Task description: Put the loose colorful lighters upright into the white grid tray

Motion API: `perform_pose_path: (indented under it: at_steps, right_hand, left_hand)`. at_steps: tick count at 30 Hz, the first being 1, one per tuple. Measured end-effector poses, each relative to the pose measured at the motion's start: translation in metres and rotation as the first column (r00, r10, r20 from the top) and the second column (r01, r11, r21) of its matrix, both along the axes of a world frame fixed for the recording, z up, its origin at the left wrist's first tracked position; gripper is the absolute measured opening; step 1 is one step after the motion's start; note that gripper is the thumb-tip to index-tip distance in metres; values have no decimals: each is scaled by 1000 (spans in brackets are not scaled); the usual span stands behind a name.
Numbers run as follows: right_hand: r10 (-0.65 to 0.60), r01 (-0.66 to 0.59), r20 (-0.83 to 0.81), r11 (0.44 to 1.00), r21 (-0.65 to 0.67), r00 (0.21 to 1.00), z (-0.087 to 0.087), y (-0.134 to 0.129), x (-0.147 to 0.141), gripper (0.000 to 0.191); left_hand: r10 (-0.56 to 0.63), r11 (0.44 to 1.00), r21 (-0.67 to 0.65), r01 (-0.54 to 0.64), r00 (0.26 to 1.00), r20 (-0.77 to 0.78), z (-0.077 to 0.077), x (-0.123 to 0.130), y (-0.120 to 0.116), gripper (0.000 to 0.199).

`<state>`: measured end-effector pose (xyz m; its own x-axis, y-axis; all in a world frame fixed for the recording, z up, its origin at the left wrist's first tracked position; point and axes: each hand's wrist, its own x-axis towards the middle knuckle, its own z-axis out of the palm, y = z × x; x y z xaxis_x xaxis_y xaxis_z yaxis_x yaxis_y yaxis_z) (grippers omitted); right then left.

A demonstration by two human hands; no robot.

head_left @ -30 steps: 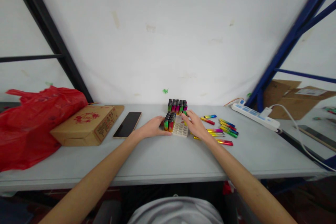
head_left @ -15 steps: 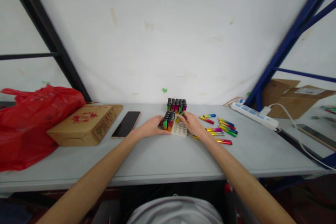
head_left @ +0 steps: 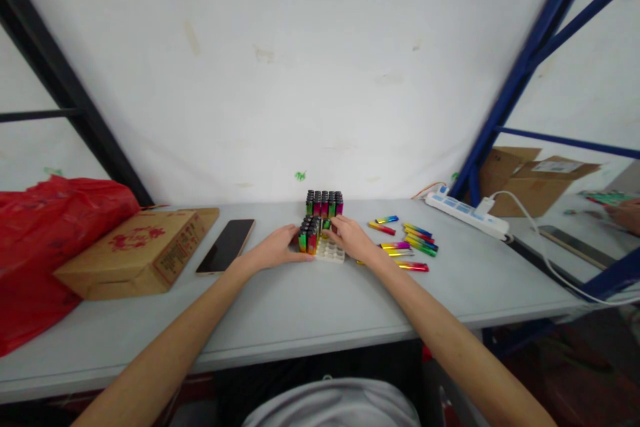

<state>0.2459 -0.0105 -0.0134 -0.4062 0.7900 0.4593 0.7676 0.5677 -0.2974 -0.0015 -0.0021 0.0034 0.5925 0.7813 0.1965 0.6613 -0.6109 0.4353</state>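
Note:
A white tray with small compartments sits on the table in front of me. Upright lighters with shiny multicoloured bodies and black tops fill its left part; bare cells show at its near right. My left hand is closed about the tray's left end, thumb along the near side, fingers beyond the lighters. With fingers pinched, my right hand holds a yellow-green lighter upright at the tray's far cells, next to the standing ones. Its lower end is hidden. Behind the tray stands another block of lighters.
Several loose coloured lighters lie right of my right hand. A black phone, a cardboard box and a red plastic bag are at left. A white power strip lies at right. Another person's hand shows at the right edge.
The lighter in my right hand has gone from tilted to upright, in among the tray's far cells. My left hand keeps its place on the tray. The whole view has shifted slightly.

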Motion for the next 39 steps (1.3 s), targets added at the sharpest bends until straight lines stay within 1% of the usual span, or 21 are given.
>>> perform_pose_path:
  at_steps: [3,5,8,10,12,14,15,17,18,20,23,27,30,33,36,38,39]
  right_hand:
    - [29,-31,-62,999,-26,998,10,-8,15,24]
    - [14,-17,-100,999,-28,995,21,-15,38,25]
    - [-100,97,-112,995,-33,989,37,-30,91,22]
    - [-195,190,-96,980,-55,976,41,-44,135,21]
    - [-302,298,-65,952,-68,951,37,-58,179,21]
    - [-398,391,-42,914,-111,916,27,-68,216,21]
    - [-453,445,-38,887,-127,891,21,-71,230,20]
    - [-512,503,-24,850,-156,859,9,-72,247,23]
    - [-525,514,-25,841,-166,851,4,-70,251,25]
    - [-520,506,-31,842,-185,853,-4,-64,251,28]
    - [-496,478,-36,853,-211,868,-10,-54,240,33]
    - [-473,454,-56,868,-200,880,-11,-48,222,32]
    - [-460,436,-72,873,-217,885,-10,-48,215,28]
    - [-464,412,-142,865,-286,875,-10,-46,215,29]
    - [-477,385,-165,834,-396,864,-9,-41,220,30]
    - [-478,387,-151,828,-406,865,-7,-39,222,29]
    - [-483,399,-162,836,-378,860,-5,-37,221,29]
  left_hand:
    - [4,1000,-4,-4,1000,3,1,0,0,59]
    - [5,1000,-7,-5,1000,-5,1,0,0,60]
    - [12,1000,-4,-12,1000,-16,1,1,1,63]
    - [16,1000,2,-16,1000,-15,2,1,1,64]
    - [23,1000,6,-23,1000,-9,2,1,1,64]
    - [29,1000,4,-29,1000,-5,3,1,0,64]
    - [32,999,1,-32,999,-4,3,1,0,64]
    - [35,999,-7,-35,999,-1,4,1,0,64]
    - [35,999,-10,-35,999,3,4,1,0,63]
    - [33,999,-7,-33,999,9,3,1,0,62]
    - [34,999,-2,-34,999,-1,3,1,0,63]
    - [40,999,-11,-40,999,4,3,1,-1,63]
    - [44,999,-16,-44,999,-7,4,2,-1,63]
    - [42,999,-20,-42,999,-8,5,2,-2,63]
    - [38,999,-24,-38,999,11,4,1,-2,63]
    - [36,999,-26,-36,999,12,3,1,-1,63]
    - [34,999,-27,-34,999,12,3,1,-1,63]
